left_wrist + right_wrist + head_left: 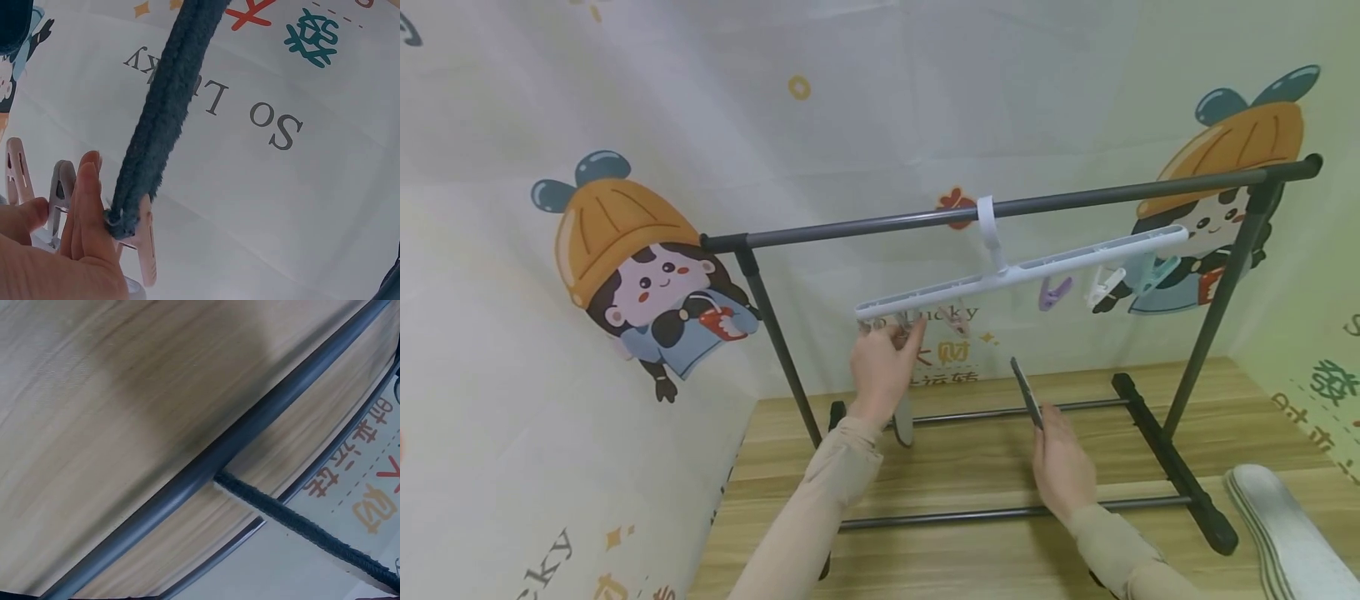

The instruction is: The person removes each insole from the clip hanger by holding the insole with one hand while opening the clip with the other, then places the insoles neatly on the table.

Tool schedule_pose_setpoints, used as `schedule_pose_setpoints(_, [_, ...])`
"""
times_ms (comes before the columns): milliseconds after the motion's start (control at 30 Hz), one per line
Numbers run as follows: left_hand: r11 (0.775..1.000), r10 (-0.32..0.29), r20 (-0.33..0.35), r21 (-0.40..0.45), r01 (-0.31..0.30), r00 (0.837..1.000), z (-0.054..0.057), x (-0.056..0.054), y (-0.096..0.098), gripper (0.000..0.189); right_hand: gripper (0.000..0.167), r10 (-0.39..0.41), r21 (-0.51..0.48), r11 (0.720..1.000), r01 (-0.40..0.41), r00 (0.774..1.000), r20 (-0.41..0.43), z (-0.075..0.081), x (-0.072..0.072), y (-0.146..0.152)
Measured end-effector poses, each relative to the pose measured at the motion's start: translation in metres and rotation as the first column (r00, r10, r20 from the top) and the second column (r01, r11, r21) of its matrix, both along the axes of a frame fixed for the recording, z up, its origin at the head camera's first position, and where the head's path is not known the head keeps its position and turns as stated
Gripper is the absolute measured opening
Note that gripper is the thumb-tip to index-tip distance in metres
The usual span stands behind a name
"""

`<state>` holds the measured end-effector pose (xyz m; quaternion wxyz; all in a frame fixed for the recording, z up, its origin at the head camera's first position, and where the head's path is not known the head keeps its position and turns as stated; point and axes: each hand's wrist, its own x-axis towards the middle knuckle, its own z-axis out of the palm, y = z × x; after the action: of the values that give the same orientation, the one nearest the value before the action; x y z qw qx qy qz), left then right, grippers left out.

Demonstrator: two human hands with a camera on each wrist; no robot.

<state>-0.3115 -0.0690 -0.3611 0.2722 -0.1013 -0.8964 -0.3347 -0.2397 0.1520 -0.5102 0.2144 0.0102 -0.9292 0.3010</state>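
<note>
A white clip hanger (940, 289) hangs by its hook from the rack's top bar. My left hand (882, 371) is raised to its left end, with a grey clip (61, 184) between thumb and fingers. Beside those fingers, a pink clip (147, 240) is at the end of a dark fuzzy insole (165, 100), seen edge-on. In the head view this insole (903, 423) hangs below the left hand, partly hidden by it. My right hand (1063, 462) grips a second dark insole (1026, 390) by its lower part, apart from the hanger; its edge (300, 525) shows in the right wrist view.
The dark metal rack (880, 225) stands on a wood-patterned surface (940, 475), with low crossbars (955, 517) near the right hand. Purple (1055, 293), white (1105, 287) and teal (1156, 277) clips hang at the hanger's right. Stacked pale insoles (1292, 533) lie at lower right.
</note>
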Motion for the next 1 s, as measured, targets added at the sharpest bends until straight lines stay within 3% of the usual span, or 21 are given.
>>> schedule_pose_setpoints(233, [1.000,-0.020,0.055,-0.010,0.020,0.998,-0.008,0.016,-0.006,0.046,0.046,-0.008,-0.025,1.000,0.008,1.000,0.018,0.004,0.007,0.010])
schedule_pose_setpoints(600, [0.999,-0.040,0.015,0.023,0.040,0.999,-0.027,0.043,-0.004,0.047,0.045,-0.032,-0.037,0.999,0.031,0.999,-0.032,0.017,0.012,0.024])
schedule_pose_setpoints(867, [0.996,-0.057,0.084,0.069,0.051,0.995,-0.040,0.057,-0.001,0.045,0.046,-0.045,-0.035,0.998,0.043,0.998,-0.040,0.022,0.018,0.038])
schedule_pose_setpoints(1000, [0.995,-0.065,0.078,0.077,0.059,0.995,-0.048,0.060,-0.002,0.040,0.045,-0.061,-0.036,0.998,0.060,0.997,-0.037,0.024,0.021,0.047])
